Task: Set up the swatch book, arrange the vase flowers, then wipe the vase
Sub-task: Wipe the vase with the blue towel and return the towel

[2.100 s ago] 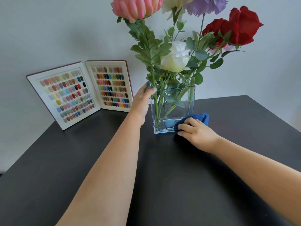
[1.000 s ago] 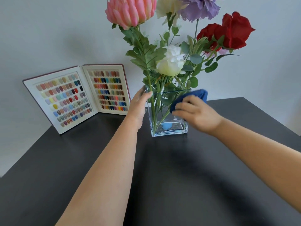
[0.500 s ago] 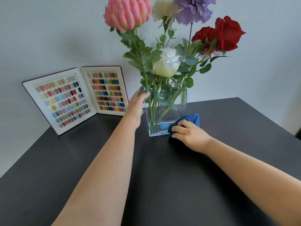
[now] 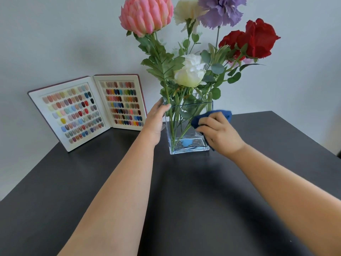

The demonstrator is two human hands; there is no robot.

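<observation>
Leftmost, one swatch book (image 4: pixel 86 111) stands open in a V on the dark table (image 4: pixel 184 200), well to the left of the left hand, its two pages facing forward with rows of coloured chips. One left hand (image 4: pixel 156 119) clasps the upper left corner of the single clear square vase (image 4: pixel 186 145), thumb hooked over the rim. Above the hands rise six blooms: one pink flower (image 4: pixel 145 14), one cream carnation (image 4: pixel 186 11), one white rose (image 4: pixel 190 72), one purple carnation (image 4: pixel 221 10) and two red roses (image 4: pixel 258 39). One right hand (image 4: pixel 220 134) is closed on one blue cloth (image 4: pixel 212 116), pressing it to the vase's front right face about mid-height. Half a second ago that hand and cloth were low, near the vase's base by the tabletop; they have since risen up the glass. The left hand's grip is unchanged.
</observation>
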